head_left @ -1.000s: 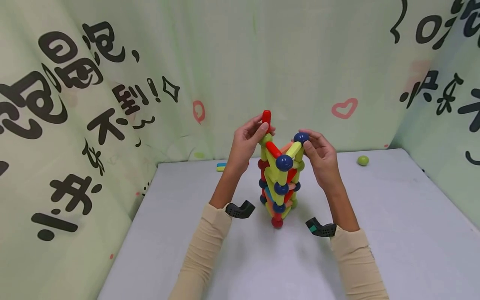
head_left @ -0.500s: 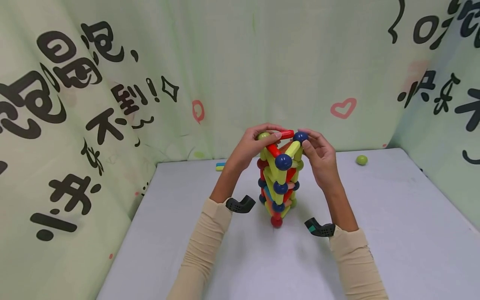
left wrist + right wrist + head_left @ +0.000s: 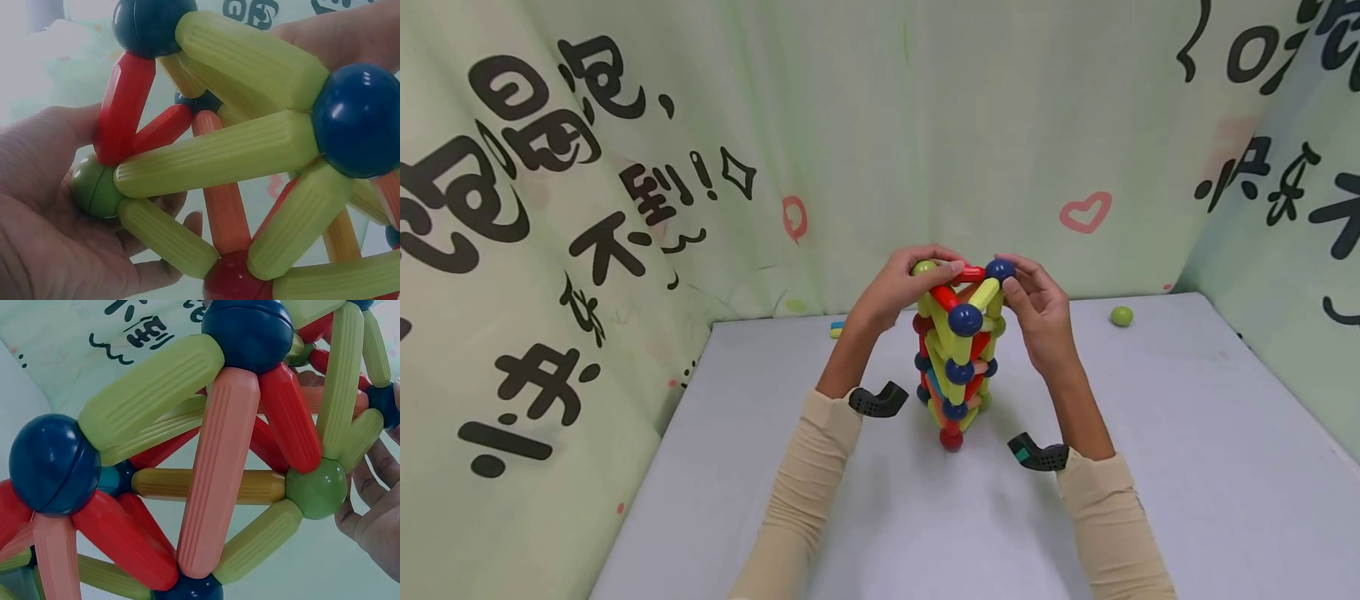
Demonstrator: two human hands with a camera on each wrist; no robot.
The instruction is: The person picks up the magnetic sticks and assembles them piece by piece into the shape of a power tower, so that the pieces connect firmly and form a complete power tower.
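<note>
A tall tower of magnetic rods and balls [image 3: 958,372] stands on the table in the head view. At its top, my left hand [image 3: 902,287] pinches a red rod [image 3: 972,273] between thumb and fingers. That rod lies level, reaching from the green ball [image 3: 924,267] under the hand to the blue ball [image 3: 1000,270] at top right. My right hand [image 3: 1047,321] holds this blue ball with thumb and fingertips. In the left wrist view the left hand [image 3: 50,206] is beside a green ball [image 3: 97,187]; the right hand [image 3: 381,519] shows at the right wrist view's edge.
A loose green ball [image 3: 1122,316] lies at the table's back right. Small blue and yellow pieces [image 3: 837,330] lie at the back left, partly behind the left forearm. A printed curtain [image 3: 850,150] hangs behind the white table [image 3: 737,433].
The red rod has swung from upright above the green ball down to level, its end now at the right blue ball. My left hand turned rightward with it; my right hand stayed.
</note>
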